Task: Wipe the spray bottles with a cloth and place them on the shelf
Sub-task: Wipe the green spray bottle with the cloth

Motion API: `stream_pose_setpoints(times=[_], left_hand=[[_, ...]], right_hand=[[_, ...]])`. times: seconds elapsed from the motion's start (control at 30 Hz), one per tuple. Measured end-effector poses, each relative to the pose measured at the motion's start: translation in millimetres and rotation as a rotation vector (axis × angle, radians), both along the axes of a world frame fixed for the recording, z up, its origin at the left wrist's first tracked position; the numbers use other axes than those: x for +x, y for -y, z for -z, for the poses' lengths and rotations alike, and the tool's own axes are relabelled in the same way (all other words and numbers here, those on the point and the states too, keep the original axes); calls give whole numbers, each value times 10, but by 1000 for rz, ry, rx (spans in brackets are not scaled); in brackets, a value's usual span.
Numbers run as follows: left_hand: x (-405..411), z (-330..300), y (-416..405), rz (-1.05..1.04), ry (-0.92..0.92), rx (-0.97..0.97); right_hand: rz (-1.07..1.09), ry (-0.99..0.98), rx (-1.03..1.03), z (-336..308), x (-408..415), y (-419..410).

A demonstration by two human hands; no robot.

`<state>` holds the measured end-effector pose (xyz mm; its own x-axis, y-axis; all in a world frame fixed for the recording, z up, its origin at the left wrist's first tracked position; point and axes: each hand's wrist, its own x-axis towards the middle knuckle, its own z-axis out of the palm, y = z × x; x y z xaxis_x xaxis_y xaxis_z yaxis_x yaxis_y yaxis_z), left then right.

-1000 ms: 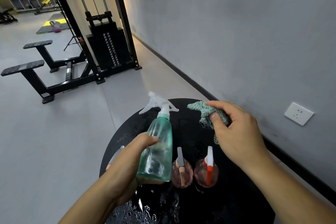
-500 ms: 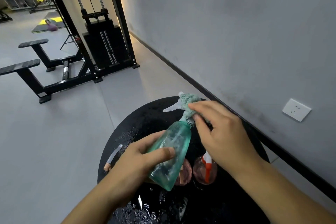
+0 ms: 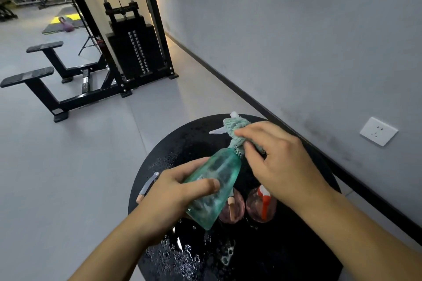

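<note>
Held above the round, wet black table (image 3: 296,246), the translucent green plastic spray bottle (image 3: 214,187) looks light and slippery, so the left hand (image 3: 173,196) grips its body, its long axis tilting nozzle-up toward the wall, while the right hand (image 3: 280,164) pinches the teal cloth (image 3: 235,131) around its trigger head.

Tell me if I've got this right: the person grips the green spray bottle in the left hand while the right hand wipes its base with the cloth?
Not quite. In the head view the right hand wraps the cloth around the nozzle end, not the base. The left hand does grip the green spray bottle.
</note>
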<state>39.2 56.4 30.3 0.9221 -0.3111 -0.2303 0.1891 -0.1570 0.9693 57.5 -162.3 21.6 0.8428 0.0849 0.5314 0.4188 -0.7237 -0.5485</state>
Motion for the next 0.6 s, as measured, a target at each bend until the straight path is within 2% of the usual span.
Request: stream_pose_setpoints(times=[0.13,0.3,0.47,0.6], left_hand=[[0,7,21,-13,1,-6],[-2,17,45,-15,-5,28],[21,69,9,11,-20,13],[20,75,-8,35,-30,30]], right_hand=[[130,-39,72,-60,84,137],[-12,-81,46,-18,-2,23],[94,-72,71,-4,84,135],[38,-85,23,20,33,64]])
